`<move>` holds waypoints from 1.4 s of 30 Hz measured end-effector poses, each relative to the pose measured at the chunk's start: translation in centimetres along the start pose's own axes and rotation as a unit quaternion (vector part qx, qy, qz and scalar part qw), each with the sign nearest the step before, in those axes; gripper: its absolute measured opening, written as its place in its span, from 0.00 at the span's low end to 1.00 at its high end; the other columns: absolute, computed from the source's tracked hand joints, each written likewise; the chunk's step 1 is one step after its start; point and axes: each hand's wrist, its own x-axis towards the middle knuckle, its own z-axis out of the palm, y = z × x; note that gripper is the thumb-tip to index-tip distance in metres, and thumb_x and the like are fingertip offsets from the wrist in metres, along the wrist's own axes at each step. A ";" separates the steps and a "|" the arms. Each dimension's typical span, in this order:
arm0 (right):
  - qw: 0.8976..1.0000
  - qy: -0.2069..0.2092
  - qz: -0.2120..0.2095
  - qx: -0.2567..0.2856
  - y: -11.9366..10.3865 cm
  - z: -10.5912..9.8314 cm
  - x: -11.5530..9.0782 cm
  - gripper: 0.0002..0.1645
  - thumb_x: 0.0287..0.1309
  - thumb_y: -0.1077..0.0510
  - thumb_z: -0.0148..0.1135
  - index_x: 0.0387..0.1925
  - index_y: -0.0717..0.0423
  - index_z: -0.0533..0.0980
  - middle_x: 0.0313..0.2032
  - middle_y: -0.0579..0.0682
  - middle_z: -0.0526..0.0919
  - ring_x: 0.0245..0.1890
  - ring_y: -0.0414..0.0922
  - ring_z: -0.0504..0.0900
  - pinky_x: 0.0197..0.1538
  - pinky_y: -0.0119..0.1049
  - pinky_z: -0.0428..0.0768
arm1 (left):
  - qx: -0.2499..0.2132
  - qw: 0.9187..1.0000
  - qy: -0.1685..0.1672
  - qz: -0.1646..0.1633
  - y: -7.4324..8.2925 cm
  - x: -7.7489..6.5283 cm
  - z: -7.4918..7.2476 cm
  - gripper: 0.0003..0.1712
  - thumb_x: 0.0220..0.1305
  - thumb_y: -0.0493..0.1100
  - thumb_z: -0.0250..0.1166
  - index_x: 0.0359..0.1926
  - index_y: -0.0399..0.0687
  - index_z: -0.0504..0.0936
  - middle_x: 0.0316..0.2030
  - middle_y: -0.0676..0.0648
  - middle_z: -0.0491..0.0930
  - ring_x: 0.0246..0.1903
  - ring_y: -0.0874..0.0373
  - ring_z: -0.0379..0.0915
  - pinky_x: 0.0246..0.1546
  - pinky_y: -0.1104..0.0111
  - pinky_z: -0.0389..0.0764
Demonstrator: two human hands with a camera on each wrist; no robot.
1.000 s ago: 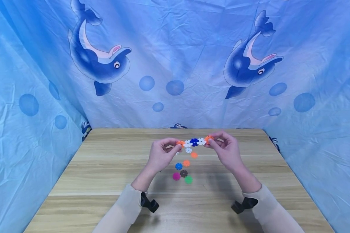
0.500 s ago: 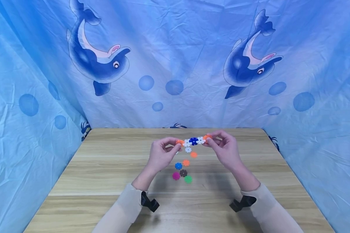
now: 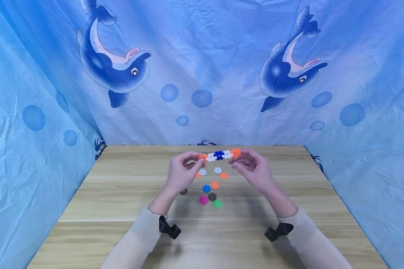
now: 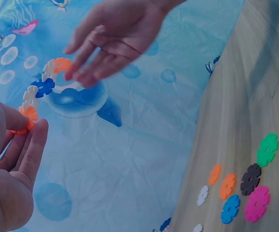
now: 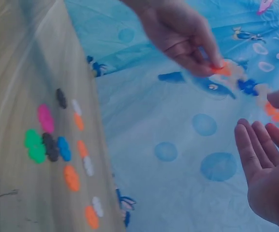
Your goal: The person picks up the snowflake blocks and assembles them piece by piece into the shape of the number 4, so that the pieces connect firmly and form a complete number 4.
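Note:
A chain of snowflake building discs (image 3: 219, 155) is up above the table, running orange, white, dark blue, white, orange. My left hand (image 3: 181, 173) pinches its left orange disc (image 4: 29, 116) between thumb and fingers. Beside the other end, my right hand (image 3: 254, 173) has its fingers loosely extended. In the left wrist view the right hand's fingers (image 4: 93, 67) overlap the edge of the far orange disc (image 4: 62, 64) without curling round it. In the right wrist view thumb and fingers of that hand (image 5: 270, 179) are spread apart.
Loose snowflake discs lie on the wooden table (image 3: 121, 209) below the hands: blue (image 3: 206, 188), pink (image 3: 203, 200), green (image 3: 217, 204), dark brown (image 3: 212, 197), plus several orange and white ones. A blue dolphin-print curtain (image 3: 202, 56) hangs behind the table and on both sides.
My right hand has let go of the right orange disc, its fingers loosening. The chain in my left hand has moved slightly up and left, uncovering more loose discs below.

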 end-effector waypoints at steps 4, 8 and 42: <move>0.994 -0.053 0.041 -0.092 1.6 0.7 -0.3 0.17 0.63 0.69 0.70 0.53 0.68 0.81 0.47 0.55 0.90 0.45 0.38 0.89 0.52 0.32 0.90 | -0.010 1.000 0.003 0.011 0.4 0.1 -0.2 0.07 0.68 0.30 0.71 0.46 0.32 0.88 0.43 0.32 0.88 0.34 0.61 0.90 0.47 0.66 0.92; 0.972 -0.108 0.057 -0.200 3.4 1.6 -1.0 0.12 0.64 0.62 0.73 0.48 0.59 0.86 0.45 0.58 0.90 0.42 0.40 0.89 0.49 0.35 0.90 | -0.015 1.000 0.003 0.019 0.5 0.0 -0.3 0.07 0.68 0.30 0.71 0.46 0.31 0.88 0.43 0.31 0.88 0.34 0.63 0.89 0.47 0.66 0.92; 0.846 -0.280 0.055 -0.450 8.3 4.7 -4.7 0.16 0.61 0.57 0.75 0.51 0.48 0.89 0.47 0.44 0.88 0.45 0.38 0.83 0.50 0.33 0.86 | 0.008 1.000 -0.008 0.024 0.2 -0.5 0.0 0.09 0.69 0.33 0.71 0.48 0.35 0.89 0.43 0.34 0.88 0.36 0.62 0.90 0.48 0.67 0.91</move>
